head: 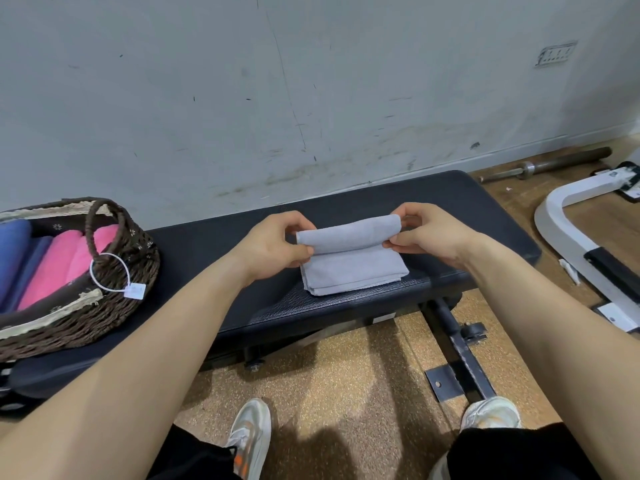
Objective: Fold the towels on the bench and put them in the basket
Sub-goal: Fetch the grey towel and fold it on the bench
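While our left hand [273, 244] pinches the left end of the grey towel [349, 261] between thumb and curled fingers, our right hand [433, 233] pinches the right end the same way, so both sets of fingers are clamped on the cloth's top fold. That fold is lifted and curls over toward us, and the lower layers lie flat on the black bench [467, 209], near the middle of its pad. At nine o'clock from the towel, well apart from it, the brown wicker basket [104, 306] sits on the bench's left end. Inside it, pink towels [65, 265] lie beside blue towels [17, 244]. A white tag [135, 291] hangs on a loop from the basket's handle. At two o'clock from the towel a barbell [554, 164] lies on the floor by the wall, and at three o'clock a white frame [561, 216] rests on the floor.
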